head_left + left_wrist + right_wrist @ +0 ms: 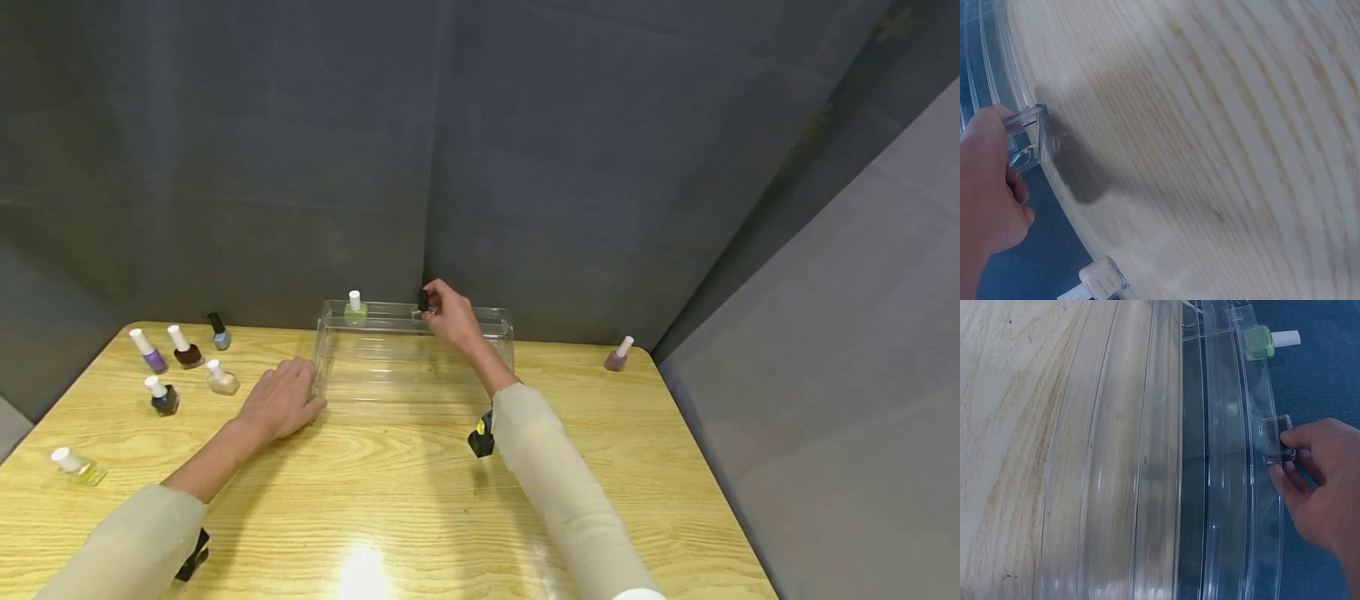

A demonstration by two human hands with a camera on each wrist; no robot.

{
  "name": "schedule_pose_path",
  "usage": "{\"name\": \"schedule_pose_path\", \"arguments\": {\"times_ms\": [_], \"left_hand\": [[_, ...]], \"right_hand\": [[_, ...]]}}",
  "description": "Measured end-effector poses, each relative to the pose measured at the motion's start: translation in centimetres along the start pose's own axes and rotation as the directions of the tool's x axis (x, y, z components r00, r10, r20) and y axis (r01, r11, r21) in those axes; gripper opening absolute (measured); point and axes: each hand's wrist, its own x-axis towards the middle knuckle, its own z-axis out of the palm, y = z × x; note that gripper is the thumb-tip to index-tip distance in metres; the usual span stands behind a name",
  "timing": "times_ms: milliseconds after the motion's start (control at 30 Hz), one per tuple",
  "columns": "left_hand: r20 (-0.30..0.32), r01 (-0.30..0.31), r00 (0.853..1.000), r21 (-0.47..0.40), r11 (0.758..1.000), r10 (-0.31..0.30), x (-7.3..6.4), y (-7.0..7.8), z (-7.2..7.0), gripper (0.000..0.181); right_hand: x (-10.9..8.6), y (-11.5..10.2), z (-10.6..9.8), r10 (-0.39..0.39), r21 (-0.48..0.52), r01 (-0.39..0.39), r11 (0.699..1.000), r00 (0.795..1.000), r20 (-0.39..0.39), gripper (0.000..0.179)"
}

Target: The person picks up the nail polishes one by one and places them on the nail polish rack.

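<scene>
A clear plastic tiered rack [397, 392] stands toward the table's back edge. My left hand [279, 398] holds its left side, the thumb at the front corner and fingers curled in the left wrist view [988, 181]. At the top tier, my right hand [453, 318] pinches a nail polish bottle with a black cap [423, 301]. The right wrist view shows this bottle's dark, squarish glass [1286, 434] between thumb and fingers, partly hidden by them. On the same tier, to the left, stands a green nail polish bottle with a white cap [356, 310].
At the left of the table stand several nail polish bottles, among them a purple one [155, 360], a dark red one [189, 357], a light blue one [221, 339] and a cream one [223, 382]. A yellow one [88, 472] is nearer. A mauve bottle [616, 360] stands at right. Dark curtain [435, 167] hangs behind.
</scene>
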Motion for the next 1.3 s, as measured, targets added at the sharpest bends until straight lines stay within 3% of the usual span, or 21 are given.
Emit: {"name": "schedule_pose_path", "arguments": {"times_ms": [367,967,1300], "left_hand": [[-0.025,0.001,1.000,-0.001,1.000,-0.001,0.0,0.2,0.0,0.028],[-0.007,0.004,1.000,0.011,1.000,-0.004,0.2,0.3,0.1,0.028],[0.009,0.008,1.000,0.020,1.000,-0.008,0.3,0.2,-0.1,0.030]], "right_hand": [[0.1,0.1,0.1,0.009,0.005,-0.009,1.000,1.000,0.030,0.028],[0.0,0.4,0.0,0.032,0.037,-0.032,0.999,0.999,0.016,0.036],[-0.8,0.5,-2.0,0.013,0.091,-0.010,0.996,0.999,-0.030,0.033]]}}
